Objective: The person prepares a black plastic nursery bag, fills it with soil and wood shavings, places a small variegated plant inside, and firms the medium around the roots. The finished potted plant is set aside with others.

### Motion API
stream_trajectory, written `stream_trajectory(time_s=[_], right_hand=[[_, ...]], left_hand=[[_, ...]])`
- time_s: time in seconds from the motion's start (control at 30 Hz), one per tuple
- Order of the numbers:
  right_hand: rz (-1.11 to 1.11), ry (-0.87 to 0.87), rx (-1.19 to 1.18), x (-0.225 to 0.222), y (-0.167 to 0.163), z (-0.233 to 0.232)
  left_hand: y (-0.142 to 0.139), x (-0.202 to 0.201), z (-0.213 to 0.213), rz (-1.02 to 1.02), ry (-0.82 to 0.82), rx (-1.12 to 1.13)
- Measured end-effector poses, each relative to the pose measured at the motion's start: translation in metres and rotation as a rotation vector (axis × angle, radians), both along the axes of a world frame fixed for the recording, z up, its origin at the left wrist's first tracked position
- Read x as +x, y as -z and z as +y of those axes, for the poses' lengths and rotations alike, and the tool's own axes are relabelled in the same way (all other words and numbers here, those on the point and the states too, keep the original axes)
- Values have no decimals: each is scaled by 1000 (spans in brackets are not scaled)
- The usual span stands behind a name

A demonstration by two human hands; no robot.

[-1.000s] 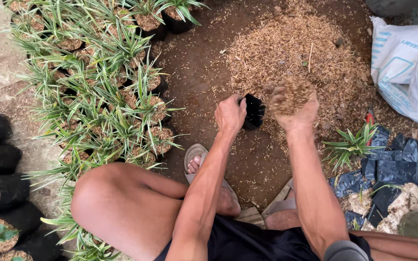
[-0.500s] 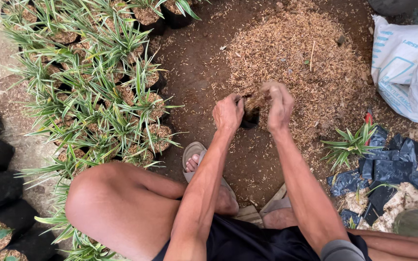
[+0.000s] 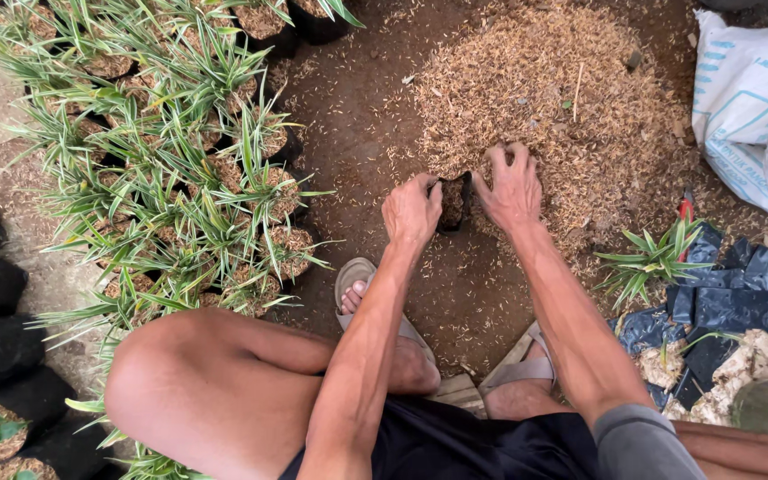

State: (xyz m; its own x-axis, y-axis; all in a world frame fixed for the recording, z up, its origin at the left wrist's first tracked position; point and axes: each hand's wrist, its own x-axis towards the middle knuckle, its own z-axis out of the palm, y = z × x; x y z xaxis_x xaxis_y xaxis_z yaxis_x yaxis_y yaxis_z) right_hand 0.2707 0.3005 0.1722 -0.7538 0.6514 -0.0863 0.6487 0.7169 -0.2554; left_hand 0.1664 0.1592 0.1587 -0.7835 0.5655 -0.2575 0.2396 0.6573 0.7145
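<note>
Head view shows left hand [image 3: 411, 212] and right hand [image 3: 513, 188] gripping a small black grow bag [image 3: 452, 203] at the husk pile's [image 3: 526, 89] near edge, partly filled, unplanted.

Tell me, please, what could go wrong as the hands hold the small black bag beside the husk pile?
1. The small black planting bag is soft and stands between the left hand and right hand; it might slump or tip, spilling its fill.
2. The husk pile lies loose, so much may scatter past the narrow opening.
3. The loose seedling lies bare close to the right forearm and could get brushed or crushed.
</note>
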Motion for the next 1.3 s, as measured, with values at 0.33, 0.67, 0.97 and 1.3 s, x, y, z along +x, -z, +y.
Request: stream_trajectory(time_s=[0.33, 0.67, 0.97, 1.3], right_hand=[[419, 355, -210, 1, -13, 49], [-74, -116, 356, 24, 22, 1], [0, 242, -298, 34, 21, -3], [1537, 1104, -1702, 27, -38, 9]], left_hand=[[-5, 0, 7, -59, 15, -14], [-3, 3, 3, 82, 2, 32], [-6, 4, 1, 122, -34, 68], [-8, 5, -2, 126, 31, 104]])
